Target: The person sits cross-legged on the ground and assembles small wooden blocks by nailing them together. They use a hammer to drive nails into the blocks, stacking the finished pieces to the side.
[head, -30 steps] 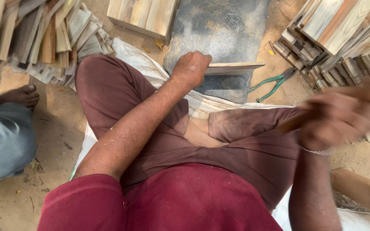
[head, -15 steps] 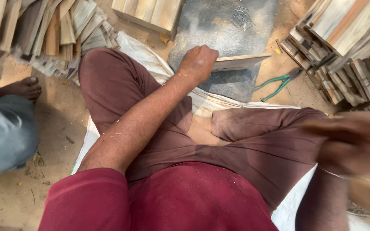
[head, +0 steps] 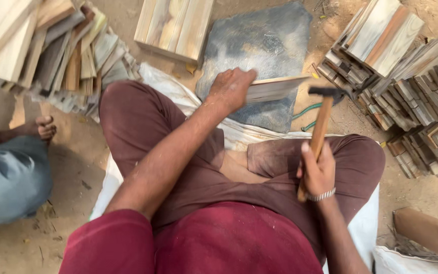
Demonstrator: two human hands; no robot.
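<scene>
Pale thin wooden slats, stacked edge-up, are resting on the flat grey stone slab, gripped at one end by the left hand, fingers clenched around them. Right hand is grasping a wooden-handled hammer, head raised just beside the slats. Any nails are too small to tell, so progress is not judgeable. Green-handled pliers are lying nearby.
</scene>
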